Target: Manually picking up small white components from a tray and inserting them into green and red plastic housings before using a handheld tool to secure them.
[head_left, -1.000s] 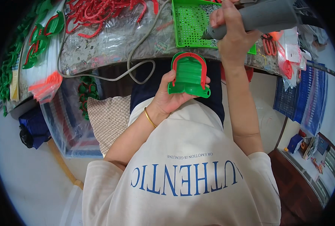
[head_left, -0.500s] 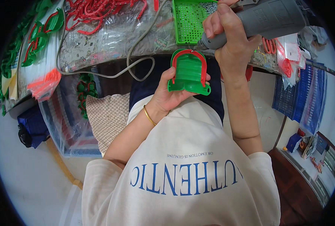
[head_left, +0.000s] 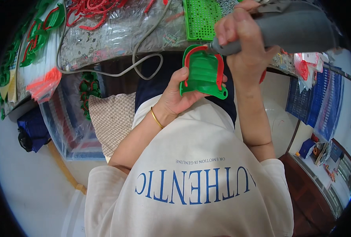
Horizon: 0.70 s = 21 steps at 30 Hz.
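Note:
My left hand (head_left: 173, 93) grips a curved green plastic piece (head_left: 203, 71) in front of my lap, its thumb on the left edge and fingers behind. A red U-shaped plastic handle (head_left: 221, 70) lies along the green piece's inner rim, its curve toward the table. My right hand (head_left: 244, 43) is wrapped round a thick grey power screwdriver (head_left: 290, 29), held nearly level. The screwdriver's nose meets the top of the red handle's curve; the bit and any screw there are too small or hidden to make out.
A green perforated basket (head_left: 203, 19) with small metal bits (head_left: 228, 6) stands on the table. Red curved parts (head_left: 90, 12) are heaped at its left. A grey cable (head_left: 104, 71) loops over the table edge. Green-and-red pieces (head_left: 35, 43) lie far left; a woven cushion (head_left: 112, 120) is beside my lap.
The green piece with its red handle has shifted slightly right and tilted. My right hand and the screwdriver have moved a little right and look blurred.

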### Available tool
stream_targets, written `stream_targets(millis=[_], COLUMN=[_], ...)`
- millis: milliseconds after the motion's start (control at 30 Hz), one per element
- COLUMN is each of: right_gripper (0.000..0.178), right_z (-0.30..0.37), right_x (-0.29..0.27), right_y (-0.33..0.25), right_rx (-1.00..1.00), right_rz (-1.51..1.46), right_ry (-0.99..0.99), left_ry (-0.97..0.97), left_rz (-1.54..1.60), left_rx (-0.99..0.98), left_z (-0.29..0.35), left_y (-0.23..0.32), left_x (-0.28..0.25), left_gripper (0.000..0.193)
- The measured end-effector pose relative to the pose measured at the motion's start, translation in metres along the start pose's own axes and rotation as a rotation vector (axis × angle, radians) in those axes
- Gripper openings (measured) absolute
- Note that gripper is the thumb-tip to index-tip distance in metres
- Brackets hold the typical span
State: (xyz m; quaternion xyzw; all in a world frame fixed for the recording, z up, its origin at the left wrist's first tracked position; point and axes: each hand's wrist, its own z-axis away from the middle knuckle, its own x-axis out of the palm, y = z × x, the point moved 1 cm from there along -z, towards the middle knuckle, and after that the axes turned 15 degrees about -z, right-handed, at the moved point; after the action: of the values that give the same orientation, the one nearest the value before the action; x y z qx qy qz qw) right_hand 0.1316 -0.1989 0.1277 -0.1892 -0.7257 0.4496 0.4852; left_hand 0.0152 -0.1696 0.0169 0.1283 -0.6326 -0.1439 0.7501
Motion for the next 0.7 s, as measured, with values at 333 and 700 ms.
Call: stream_targets(millis=[333,700], right_gripper=[0.016,0.014], right_z=[-0.027,-0.045], right_x=[-0.001,-0.028], right_y=[-0.016,0.014], right_rx=[-0.145,-0.236], right_rz=[-0.068,0.021], right_ry=[-0.023,-0.12], left_ry=[-0.058,-0.054], left_rz=[0.085,0.188], left_rx=[0.011,-0.008], left_z=[-0.004,-0.004], left_y=[0.0,-0.004], left_x=[-0.013,-0.017], left_gripper=[0.073,0.073])
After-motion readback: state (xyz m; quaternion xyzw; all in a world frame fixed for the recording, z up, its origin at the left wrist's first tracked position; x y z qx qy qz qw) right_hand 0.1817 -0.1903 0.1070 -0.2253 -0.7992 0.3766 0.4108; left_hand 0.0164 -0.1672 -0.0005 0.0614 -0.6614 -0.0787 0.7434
